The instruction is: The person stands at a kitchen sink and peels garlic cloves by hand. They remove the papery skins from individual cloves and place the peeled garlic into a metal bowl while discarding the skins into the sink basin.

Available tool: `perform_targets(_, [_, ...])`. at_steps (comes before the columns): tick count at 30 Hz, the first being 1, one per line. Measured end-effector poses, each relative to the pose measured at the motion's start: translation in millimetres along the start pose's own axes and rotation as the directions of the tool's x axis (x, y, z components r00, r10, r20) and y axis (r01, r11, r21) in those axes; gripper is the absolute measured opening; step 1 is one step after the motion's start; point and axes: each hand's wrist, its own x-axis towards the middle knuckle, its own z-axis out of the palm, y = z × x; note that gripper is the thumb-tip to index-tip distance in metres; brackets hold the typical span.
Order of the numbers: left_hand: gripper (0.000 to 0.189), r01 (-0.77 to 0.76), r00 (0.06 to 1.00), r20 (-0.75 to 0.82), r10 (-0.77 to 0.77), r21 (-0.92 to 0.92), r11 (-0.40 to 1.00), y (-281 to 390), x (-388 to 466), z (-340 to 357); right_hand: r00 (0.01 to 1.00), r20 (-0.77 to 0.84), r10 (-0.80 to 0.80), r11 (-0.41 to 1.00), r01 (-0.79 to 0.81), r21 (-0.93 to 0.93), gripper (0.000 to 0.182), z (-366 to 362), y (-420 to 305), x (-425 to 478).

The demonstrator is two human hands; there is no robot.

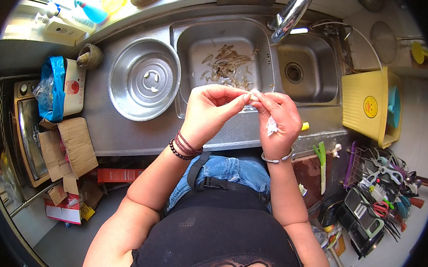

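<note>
My left hand (216, 102) and my right hand (279, 115) meet at the fingertips over the front edge of the large sink basin (191, 31). Between them they pinch a small pale garlic clove (253, 96), largely covered by the fingers. A white papery piece of skin (272, 126) shows against my right palm. Brownish and whitish peelings (228, 65) lie around the drain in the large basin. To the left, a round metal bowl (119, 78) holds several peeled cloves (154, 89) on its bottom.
A chrome faucet (291, 16) reaches over the divider beside the small basin (313, 92). A yellow plastic bin (363, 103) stands on the right. Below it are a green onion (322, 167), a garlic bulb (336, 150) and a utensil rack (353, 165). Cardboard (77, 144) sits at left.
</note>
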Motion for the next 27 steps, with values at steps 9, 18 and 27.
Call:
perform_targets(9, [0.014,-0.013,1.0,0.024,0.01,0.138,0.99,4.8,-5.6,-6.0,0.984,0.079,-0.158,0.981,0.165,-0.102,0.034,-7.6,-0.4,1.5])
perform_targets(18, [0.008,-0.067,0.988,-0.116,0.098,0.246,0.967,0.1,-6.9,9.4,0.942,0.036,0.332,0.864,-0.32,0.39,0.017,8.0,-2.0,-7.9])
perform_targets(27, [0.013,-0.333,0.783,-0.009,0.622,0.839,0.432,-29.4,34.2,-24.4,0.767,0.237,0.596,0.45,-0.563,0.693,0.031,5.4,-3.8,-7.7])
